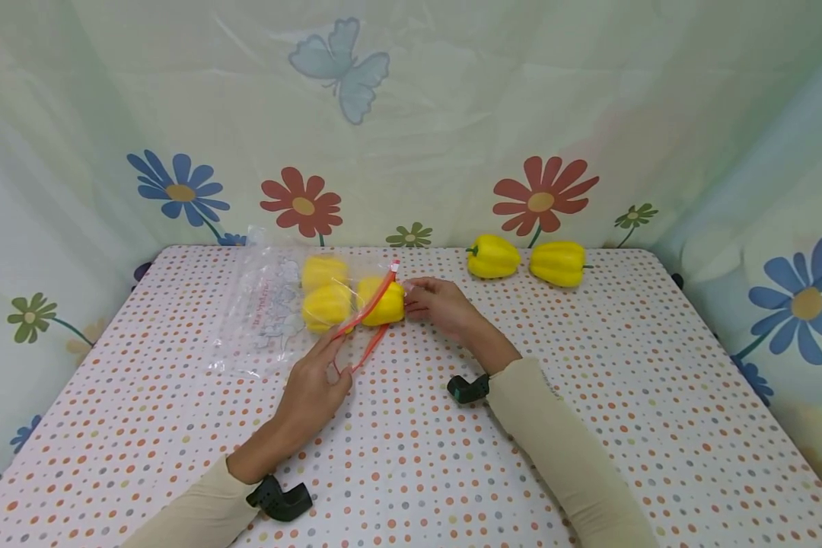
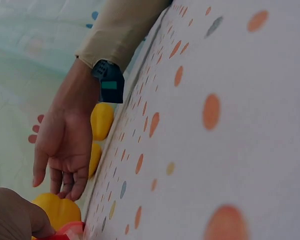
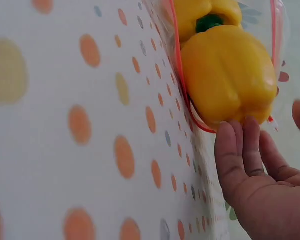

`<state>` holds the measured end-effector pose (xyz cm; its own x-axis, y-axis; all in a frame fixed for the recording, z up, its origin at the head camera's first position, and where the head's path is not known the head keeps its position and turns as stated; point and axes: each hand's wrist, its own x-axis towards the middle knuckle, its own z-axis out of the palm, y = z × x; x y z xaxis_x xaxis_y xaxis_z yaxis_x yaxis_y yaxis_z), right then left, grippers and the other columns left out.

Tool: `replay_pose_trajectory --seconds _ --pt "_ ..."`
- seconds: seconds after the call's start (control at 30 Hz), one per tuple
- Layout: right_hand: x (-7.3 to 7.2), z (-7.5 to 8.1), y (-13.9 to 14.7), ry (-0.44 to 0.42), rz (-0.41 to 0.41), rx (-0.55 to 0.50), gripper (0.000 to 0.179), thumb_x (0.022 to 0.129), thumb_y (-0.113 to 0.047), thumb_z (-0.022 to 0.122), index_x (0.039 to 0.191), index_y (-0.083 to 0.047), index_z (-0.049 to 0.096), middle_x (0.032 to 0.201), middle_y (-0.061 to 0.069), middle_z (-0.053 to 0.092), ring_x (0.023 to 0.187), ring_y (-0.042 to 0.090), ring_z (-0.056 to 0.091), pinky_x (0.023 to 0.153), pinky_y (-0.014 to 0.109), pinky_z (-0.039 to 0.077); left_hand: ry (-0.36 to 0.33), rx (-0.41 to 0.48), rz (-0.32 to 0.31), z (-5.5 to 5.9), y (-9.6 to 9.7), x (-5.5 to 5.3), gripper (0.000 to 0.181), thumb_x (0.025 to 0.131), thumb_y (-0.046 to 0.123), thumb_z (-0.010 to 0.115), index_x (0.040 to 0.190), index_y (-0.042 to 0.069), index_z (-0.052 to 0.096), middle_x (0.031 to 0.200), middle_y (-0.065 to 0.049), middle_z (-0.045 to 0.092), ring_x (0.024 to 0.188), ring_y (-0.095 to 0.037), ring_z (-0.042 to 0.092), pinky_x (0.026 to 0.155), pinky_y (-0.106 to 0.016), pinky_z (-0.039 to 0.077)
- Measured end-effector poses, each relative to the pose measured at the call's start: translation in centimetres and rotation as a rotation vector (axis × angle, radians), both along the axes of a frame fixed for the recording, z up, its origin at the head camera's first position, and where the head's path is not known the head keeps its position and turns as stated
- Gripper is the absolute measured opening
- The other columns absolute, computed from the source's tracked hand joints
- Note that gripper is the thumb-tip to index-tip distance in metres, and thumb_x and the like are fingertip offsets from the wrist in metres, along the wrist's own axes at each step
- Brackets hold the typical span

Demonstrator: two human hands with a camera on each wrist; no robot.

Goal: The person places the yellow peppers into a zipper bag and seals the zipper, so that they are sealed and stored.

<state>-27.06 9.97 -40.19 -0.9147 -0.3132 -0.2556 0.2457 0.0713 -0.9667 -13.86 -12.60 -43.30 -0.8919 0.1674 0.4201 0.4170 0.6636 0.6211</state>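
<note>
A clear zip bag (image 1: pixel 246 304) with a red zip edge lies on its side at the table's left. Inside it are two yellow bell peppers (image 1: pixel 326 307). A third yellow bell pepper (image 1: pixel 383 303) sits at the bag's mouth, between the two red zip strips (image 3: pixel 177 55). My left hand (image 1: pixel 315 392) pinches the near part of the red edge. Fingertips of my right hand (image 1: pixel 444 306) touch the end of that third pepper (image 3: pixel 230 75); the fingers are nearly straight and the thumb stands apart from it.
Two more yellow bell peppers, one with its stem to the left (image 1: pixel 493 256) and another with its stem to the right (image 1: pixel 560 263), lie at the table's back edge. A printed curtain (image 1: pixel 438 114) hangs behind the dotted tablecloth (image 1: pixel 411 449).
</note>
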Motion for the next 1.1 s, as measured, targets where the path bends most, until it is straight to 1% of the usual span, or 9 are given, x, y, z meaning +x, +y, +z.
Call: replay_pose_trajectory --seconds 0.13,0.3,0.4,0.5,0.73,0.77,0.83,0.93,1.1 --pt "0.0 0.0 0.9 -0.018 0.005 -0.104 0.036 0.104 -0.014 0.042 0.131 0.008 0.052 0.119 0.022 0.058 0.108 0.031 0.061 0.095 0.040 0.047 -0.003 -0.004 0.002 0.1 0.0 0.0 0.054 0.081 -0.003 0.070 0.132 -0.008 0.054 0.146 -0.019 0.043 0.122 -0.027 0.051 0.075 -0.036 0.050" --pt "0.0 0.1 1.3 -0.057 0.027 -0.199 0.036 0.105 -0.011 0.040 0.130 0.011 0.054 0.122 0.024 0.061 0.114 0.034 0.060 0.096 0.042 0.046 -0.007 -0.002 -0.001 0.1 -0.1 0.1 0.055 0.081 -0.003 0.069 0.133 -0.007 0.054 0.147 -0.018 0.043 0.121 -0.026 0.051 0.077 -0.036 0.050" --pt "-0.2 0.1 1.4 -0.083 0.039 -0.224 0.037 0.105 -0.011 0.040 0.131 0.012 0.053 0.124 0.024 0.060 0.116 0.034 0.059 0.097 0.042 0.045 -0.001 0.002 -0.006 -0.1 -0.2 0.0 0.055 0.081 -0.004 0.069 0.134 -0.008 0.053 0.147 -0.018 0.042 0.126 -0.027 0.048 0.086 -0.040 0.050" --pt "-0.4 0.1 1.4 -0.104 0.052 -0.230 0.038 0.105 -0.012 0.040 0.131 0.012 0.052 0.125 0.024 0.060 0.117 0.033 0.058 0.097 0.041 0.045 0.007 0.002 -0.011 -0.2 -0.1 0.0 0.056 0.081 -0.005 0.069 0.134 -0.008 0.053 0.147 -0.018 0.042 0.126 -0.026 0.048 0.089 -0.041 0.049" --pt "-0.7 0.1 1.5 -0.148 0.079 -0.239 0.037 0.105 -0.013 0.040 0.130 0.011 0.053 0.126 0.023 0.060 0.118 0.033 0.057 0.098 0.041 0.044 0.017 -0.016 0.000 0.0 0.0 0.0 0.057 0.081 -0.004 0.069 0.135 -0.007 0.053 0.147 -0.017 0.043 0.112 -0.023 0.053 0.068 -0.032 0.048" --pt "-0.7 0.1 1.5 -0.149 0.085 -0.240 0.037 0.105 -0.013 0.040 0.130 0.011 0.053 0.126 0.023 0.060 0.118 0.033 0.057 0.098 0.041 0.044 0.019 -0.020 0.003 0.0 0.0 0.0 0.057 0.081 -0.004 0.069 0.135 -0.007 0.053 0.146 -0.017 0.043 0.113 -0.023 0.053 0.069 -0.032 0.047" --pt "-0.8 0.1 1.4 -0.151 0.094 -0.245 0.037 0.104 -0.013 0.041 0.130 0.011 0.053 0.126 0.023 0.060 0.118 0.034 0.057 0.098 0.042 0.044 0.016 -0.024 0.008 0.0 0.0 0.0 0.056 0.081 -0.003 0.069 0.134 -0.007 0.053 0.146 -0.017 0.044 0.103 -0.022 0.054 0.063 -0.030 0.046" --pt "-0.7 0.1 1.3 -0.165 0.104 -0.264 0.037 0.104 -0.012 0.042 0.130 0.011 0.053 0.125 0.024 0.060 0.118 0.035 0.057 0.099 0.043 0.043 0.017 -0.028 0.009 -0.1 -0.1 0.0 0.055 0.080 -0.003 0.069 0.133 -0.008 0.054 0.145 -0.018 0.045 0.106 -0.022 0.055 0.064 -0.030 0.045" --pt "-0.4 0.1 0.6 -0.184 0.127 -0.283 0.037 0.103 -0.010 0.044 0.131 0.011 0.053 0.126 0.024 0.060 0.118 0.036 0.057 0.099 0.044 0.042 0.024 -0.027 -0.002 -0.1 0.0 0.0 0.054 0.081 -0.004 0.070 0.132 -0.010 0.054 0.143 -0.020 0.046 0.088 -0.021 0.056 0.054 -0.026 0.042"
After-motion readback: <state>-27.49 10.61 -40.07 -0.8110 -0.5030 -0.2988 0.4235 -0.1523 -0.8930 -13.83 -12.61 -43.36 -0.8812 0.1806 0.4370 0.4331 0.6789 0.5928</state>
